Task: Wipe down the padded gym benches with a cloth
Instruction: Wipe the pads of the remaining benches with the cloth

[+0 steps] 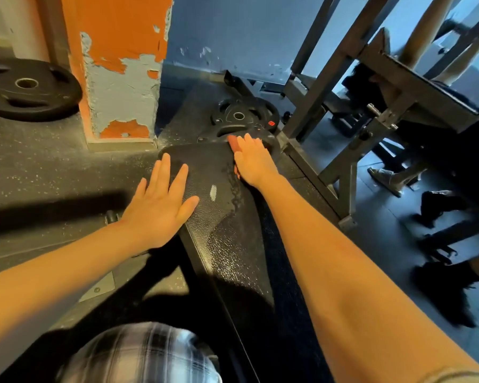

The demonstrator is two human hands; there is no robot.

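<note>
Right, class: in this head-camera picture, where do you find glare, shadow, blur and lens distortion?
Head view: glare glints on the black textured padded bench between the flat left hand and right hand; a hard dark shadow crosses the speckled rubber floor by the left forearm; the plaid fabric at the bottom edge is blurred; the wide-angle lens tilts the grey steel rack.

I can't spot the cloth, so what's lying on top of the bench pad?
On the bench pad lie two flat hands: the left hand at its left edge, the right hand at its far end. No cloth shows plainly; the palms cover whatever lies beneath them.
</note>
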